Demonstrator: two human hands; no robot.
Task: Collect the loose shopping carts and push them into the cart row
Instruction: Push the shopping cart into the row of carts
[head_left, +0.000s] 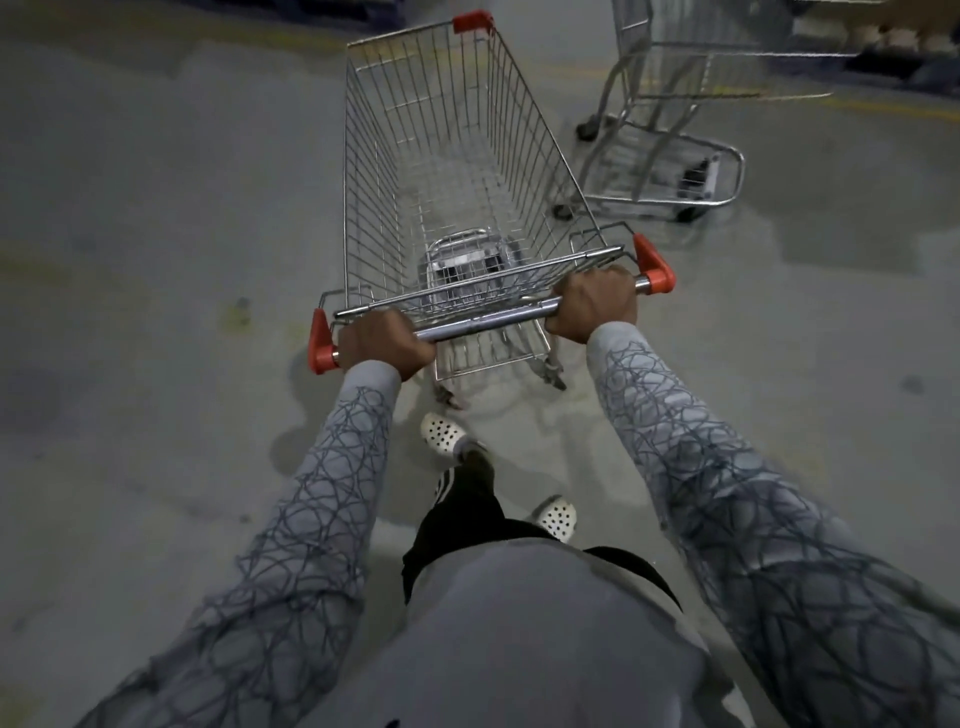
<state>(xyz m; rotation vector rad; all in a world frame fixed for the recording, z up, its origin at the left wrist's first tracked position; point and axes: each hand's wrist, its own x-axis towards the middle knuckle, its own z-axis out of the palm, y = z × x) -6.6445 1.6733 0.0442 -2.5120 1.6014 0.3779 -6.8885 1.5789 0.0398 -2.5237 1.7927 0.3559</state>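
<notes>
At twelve o'clock, left hand (384, 340) and right hand (592, 304) grip one cart (441, 156), not parked yet; another cart (665, 156) stands at two o'clock.

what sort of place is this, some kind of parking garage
Likely a store's parking garage or cart area: bare concrete floor with faded yellow lines, a wire shopping cart gripped by left hand and right hand, and a second loose cart ahead.

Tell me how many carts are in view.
2. One cart straight ahead, its handle gripped by left hand and right hand; second cart at upper right, cut off by the frame, so more may be hidden.
</notes>
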